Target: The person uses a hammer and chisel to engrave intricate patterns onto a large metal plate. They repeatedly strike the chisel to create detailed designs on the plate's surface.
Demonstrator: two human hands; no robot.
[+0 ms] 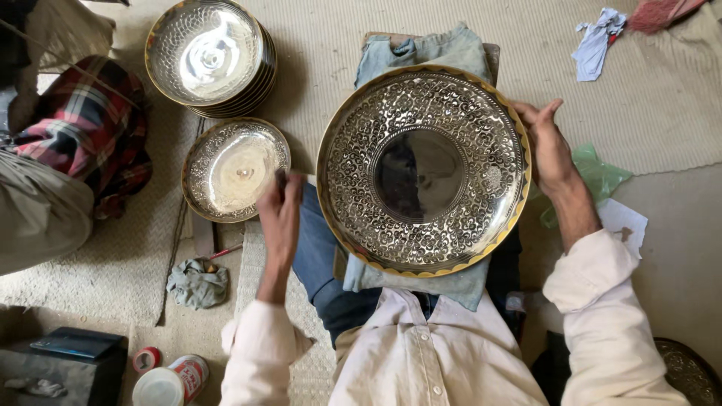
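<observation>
Large engraved metal tray [423, 169] is resting on a grey-blue cloth [421, 53] over the lap. Right hand [551, 146] is gripping its rim, fingers closed on it. Left hand [280, 214] is pinching a thin tool [280, 178] beside a small empty bowl [235, 169]; stacked bowls [210, 56] are lying beyond.

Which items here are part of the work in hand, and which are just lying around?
In hand:
large engraved metal plate on a blue cloth over the lap
right hand steadying its rim
left hand holding a thin tool

Lying about:
stack of plates
single smaller plate
crumpled grey rag
white tin
green plastic bag
plaid cloth
</observation>
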